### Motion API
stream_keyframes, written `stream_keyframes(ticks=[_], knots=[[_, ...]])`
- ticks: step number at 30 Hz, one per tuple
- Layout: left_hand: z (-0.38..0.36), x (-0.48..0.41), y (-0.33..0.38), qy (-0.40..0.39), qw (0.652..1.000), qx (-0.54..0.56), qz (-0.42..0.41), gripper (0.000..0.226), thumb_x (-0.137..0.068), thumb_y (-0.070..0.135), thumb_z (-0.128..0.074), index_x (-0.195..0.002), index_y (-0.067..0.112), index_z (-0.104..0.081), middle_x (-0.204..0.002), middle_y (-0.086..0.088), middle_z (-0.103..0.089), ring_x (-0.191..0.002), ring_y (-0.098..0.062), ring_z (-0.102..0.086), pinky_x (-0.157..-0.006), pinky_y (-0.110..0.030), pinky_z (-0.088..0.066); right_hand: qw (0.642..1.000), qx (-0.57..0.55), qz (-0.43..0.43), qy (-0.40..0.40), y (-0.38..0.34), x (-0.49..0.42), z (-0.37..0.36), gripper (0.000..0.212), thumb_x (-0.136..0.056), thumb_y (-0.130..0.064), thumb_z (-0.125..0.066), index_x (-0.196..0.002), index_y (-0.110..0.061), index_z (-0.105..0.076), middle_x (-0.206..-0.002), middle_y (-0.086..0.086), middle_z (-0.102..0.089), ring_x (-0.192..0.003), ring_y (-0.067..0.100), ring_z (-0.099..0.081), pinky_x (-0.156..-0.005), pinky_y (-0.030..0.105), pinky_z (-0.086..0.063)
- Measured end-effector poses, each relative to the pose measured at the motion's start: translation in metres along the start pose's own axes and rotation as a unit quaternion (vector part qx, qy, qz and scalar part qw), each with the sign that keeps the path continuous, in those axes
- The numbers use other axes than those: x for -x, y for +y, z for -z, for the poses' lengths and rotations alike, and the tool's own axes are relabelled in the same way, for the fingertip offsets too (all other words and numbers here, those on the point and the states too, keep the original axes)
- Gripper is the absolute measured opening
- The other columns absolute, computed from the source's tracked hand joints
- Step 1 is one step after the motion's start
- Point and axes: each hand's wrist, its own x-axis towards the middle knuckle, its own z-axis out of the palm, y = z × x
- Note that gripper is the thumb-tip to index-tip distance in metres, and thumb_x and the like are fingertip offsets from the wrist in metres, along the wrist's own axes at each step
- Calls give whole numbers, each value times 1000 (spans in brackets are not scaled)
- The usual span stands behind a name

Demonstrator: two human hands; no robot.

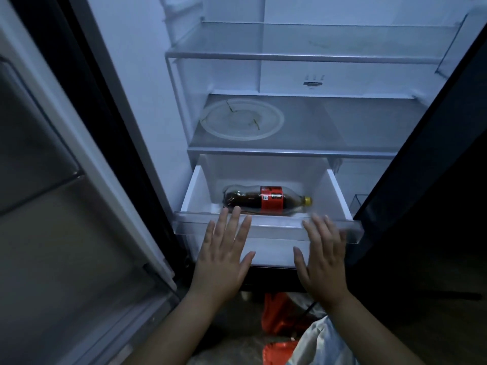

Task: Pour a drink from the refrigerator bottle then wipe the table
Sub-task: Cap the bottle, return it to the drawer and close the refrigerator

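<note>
A plastic bottle (266, 201) of dark drink lies on its side in a white pulled-out drawer (196, 192) at the bottom of the refrigerator. It has a red label and a yellow cap pointing right. My left hand (224, 255) is spread flat in front of the drawer's clear front rim, its fingertips just short of the bottle's base. My right hand (322, 255) is spread the same way near the rim's right part. Neither hand holds anything.
The refrigerator's left door (52, 206) stands open, and a dark door (434, 167) bounds the right. A round clear plate (241, 119) lies on the glass shelf above the drawer. The top shelf (303, 57) is bare. Orange and pale items (284, 325) lie on the floor below.
</note>
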Motion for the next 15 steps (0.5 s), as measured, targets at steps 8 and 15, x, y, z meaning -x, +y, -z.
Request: stream_keyframes(ticks=[8, 15], knots=[[-15, 2, 2, 2, 999, -34, 11, 77, -93, 51, -32, -151, 10, -1, -158, -15, 1, -144, -35, -8, -117, -45, -5, 994, 99, -4, -44, 0, 7, -15, 71, -98, -47, -25, -151, -10, 3, -159, 10, 13, -146, 32, 9, -118, 45, 6], [-23, -32, -11, -31, 998, -27, 37, 80, -93, 53, -23, -147, 14, 19, -154, -10, 28, -143, -29, 18, -116, -43, 8, 989, 119, -6, -88, 9, -21, -23, 78, -95, -48, -31, -150, -8, 6, -157, 10, 20, -146, 31, 12, -117, 48, 2]])
